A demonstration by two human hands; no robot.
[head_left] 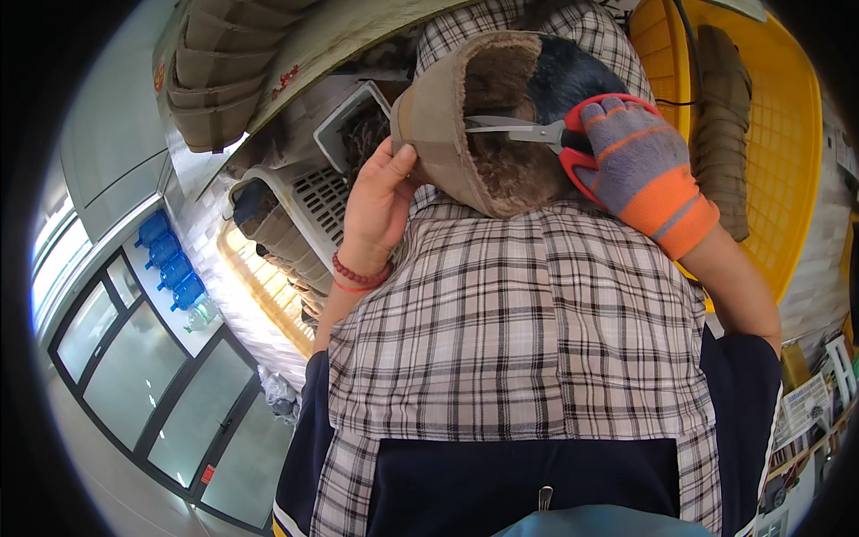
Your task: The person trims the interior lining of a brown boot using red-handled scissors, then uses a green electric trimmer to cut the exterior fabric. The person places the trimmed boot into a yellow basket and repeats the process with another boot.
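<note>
A brown fur-lined hat [432, 141] rests on my lap, its opening turned toward the right and showing shaggy brown lining and a dark patch. My left hand [379, 199], bare with a red bead bracelet, grips the hat's left side, thumb on the outer cloth. In an orange and grey glove, my right hand [637, 166] is closed around the red handles of a pair of scissors [573, 141]. The blades point left across the opening, slightly apart, with their tips at the edge of the lining. A checked apron [501, 331] covers my lap.
To the right stands a yellow plastic crate [787, 179] with a stack of brown hats [723, 125]. More stacked hats [219, 80] sit on a table at upper left. Left of my knees are a white basket [318, 201] and a pale crate [259, 277] holding hats.
</note>
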